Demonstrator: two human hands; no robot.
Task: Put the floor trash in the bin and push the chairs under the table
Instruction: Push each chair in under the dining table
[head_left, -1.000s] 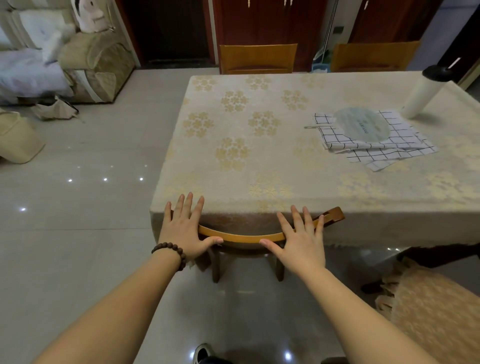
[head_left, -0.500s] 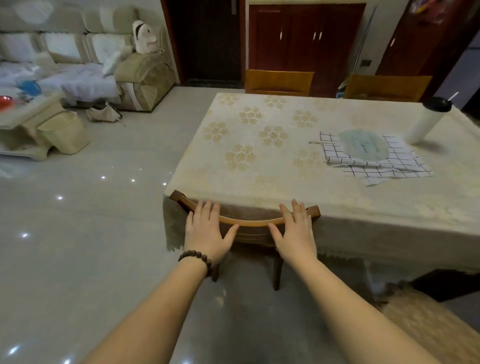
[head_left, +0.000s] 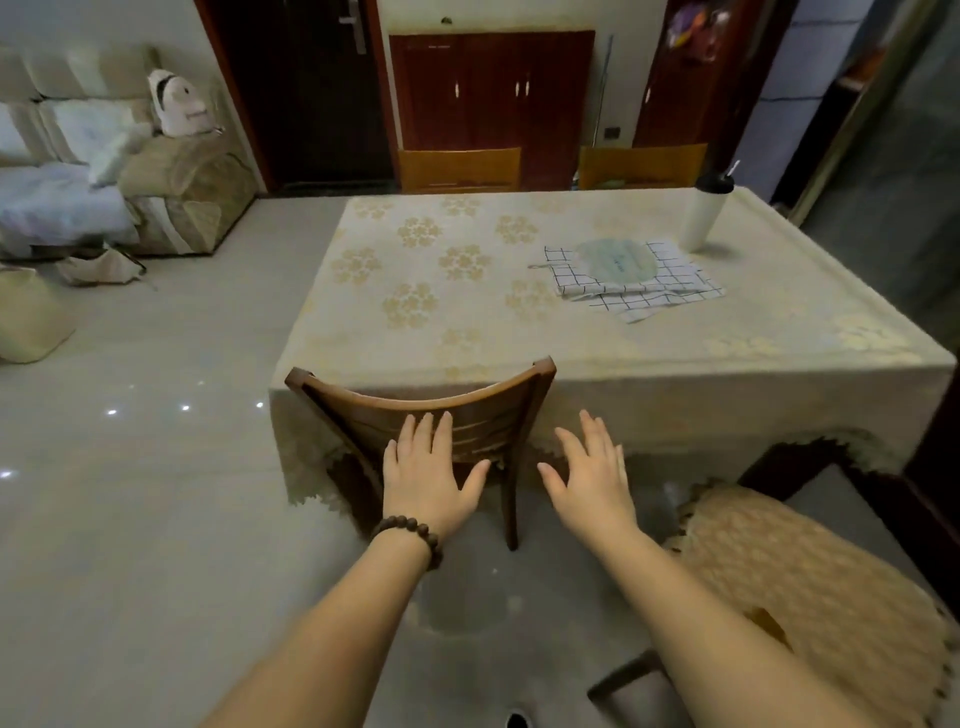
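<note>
A brown wooden chair (head_left: 363, 402) stands pushed in at the near edge of the table (head_left: 519, 364), its seat hidden under the beige flowered cloth. My left hand (head_left: 431, 475), with a bead bracelet at the wrist, hovers open in front of the chair's back slats; whether it touches them is unclear. To the right of the chair, my right hand (head_left: 589, 475) is open and holds nothing. A second chair (head_left: 810, 582) with a knitted beige cushion stands out from the table at the lower right. A crumpled pale piece of trash (head_left: 98, 267) lies on the floor by the sofa.
Two more wooden chairs (head_left: 460, 169) (head_left: 641, 163) are tucked in at the table's far side. On the table lie a checked cloth (head_left: 654, 291) and a white tumbler (head_left: 706, 218). A beige bin (head_left: 28, 314) stands at the left, by the sofa (head_left: 119, 197).
My hands have come off the chair's top rail and drawn back with fingers spread. The view has pulled back and risen, and more of the chair back shows.
</note>
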